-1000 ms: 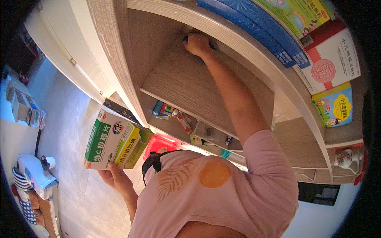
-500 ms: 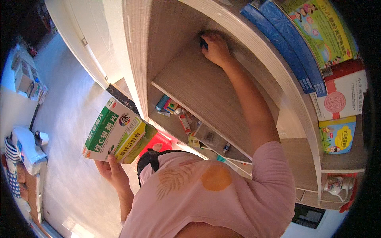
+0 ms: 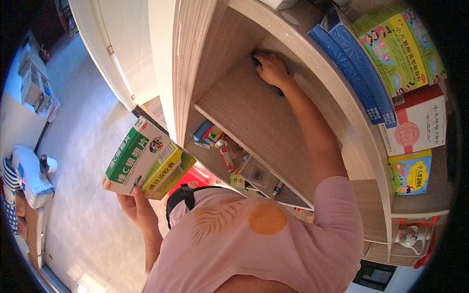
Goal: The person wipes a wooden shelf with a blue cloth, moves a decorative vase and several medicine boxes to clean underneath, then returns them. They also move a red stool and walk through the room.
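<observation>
- Little has changed over the last half second: our view has swung a touch, and the right hand (image 3: 273, 71) is at the back of the open compartment (image 3: 244, 110), just as it was.
- For the work in hand, we judge this to mean that the reach into that corner goes on, with the cartons kept off the boards.
- Our left hand (image 3: 139, 210) holds the white-and-green carton (image 3: 128, 163) and the yellow-and-green carton (image 3: 171, 179) together, out beside the shelving; its grip pinches them, thumb on the front face near the lower edge.
- Under the right hand's grip a dark blue thing (image 3: 256, 60) peeks out; we cannot tell whether the fingers close around it or only press it down.
- In the lower compartment (image 3: 289, 196) we see a small blue box (image 3: 201, 133), a red-and-white tube (image 3: 226, 157) and a clear packet (image 3: 256, 173), loosely strewn.
- The side shelf carries blue boxes (image 3: 361, 73), a white-and-red carton (image 3: 420, 124) and a little yellow-and-blue carton (image 3: 410, 172); a white patterned vessel (image 3: 409, 237) stands below.
- We cannot see inside any of the cartons.
</observation>
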A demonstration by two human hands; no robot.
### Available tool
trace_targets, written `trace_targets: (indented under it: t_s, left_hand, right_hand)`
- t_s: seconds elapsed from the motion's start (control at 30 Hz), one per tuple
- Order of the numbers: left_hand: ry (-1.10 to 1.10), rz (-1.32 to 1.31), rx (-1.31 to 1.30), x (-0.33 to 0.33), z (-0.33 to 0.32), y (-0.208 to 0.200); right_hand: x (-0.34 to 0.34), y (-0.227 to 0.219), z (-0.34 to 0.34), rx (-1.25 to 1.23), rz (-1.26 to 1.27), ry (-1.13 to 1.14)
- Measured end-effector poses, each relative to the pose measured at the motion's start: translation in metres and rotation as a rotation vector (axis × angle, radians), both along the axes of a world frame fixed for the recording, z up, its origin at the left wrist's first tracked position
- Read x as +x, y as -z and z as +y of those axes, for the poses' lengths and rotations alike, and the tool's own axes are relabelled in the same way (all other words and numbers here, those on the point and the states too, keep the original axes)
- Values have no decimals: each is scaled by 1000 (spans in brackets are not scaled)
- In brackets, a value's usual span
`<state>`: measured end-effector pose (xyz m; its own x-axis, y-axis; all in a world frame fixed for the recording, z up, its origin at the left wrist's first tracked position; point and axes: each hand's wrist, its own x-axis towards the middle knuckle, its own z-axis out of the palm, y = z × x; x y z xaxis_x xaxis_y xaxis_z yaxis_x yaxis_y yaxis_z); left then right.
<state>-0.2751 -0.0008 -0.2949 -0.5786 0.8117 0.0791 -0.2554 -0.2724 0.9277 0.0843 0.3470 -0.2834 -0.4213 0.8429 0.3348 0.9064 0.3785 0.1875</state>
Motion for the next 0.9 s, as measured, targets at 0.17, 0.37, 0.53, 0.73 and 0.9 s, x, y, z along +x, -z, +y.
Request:
trace_targets:
  t_s: [0.17, 0.37, 0.53, 0.73, 0.9]
  left_hand:
    - [24, -8, -5, -1, 0, -4]
    - [-40, -2, -18, -4, -5, 4]
    - [-32, 3, -27, -3, -7, 2]
    - [-66, -33, -25, 2, -8, 2]
    - [-56, -10, -48, 0, -7, -1]
  right_hand:
    - [10, 16, 22, -13, 86, 109]
    - [-1, -12, -26, -31, 187, 52]
    - [-4, -1, -8, -35, 11, 174]
    - [-2, 7, 5, 90, 53, 101]
    - [16, 16, 10, 103, 500, 189]
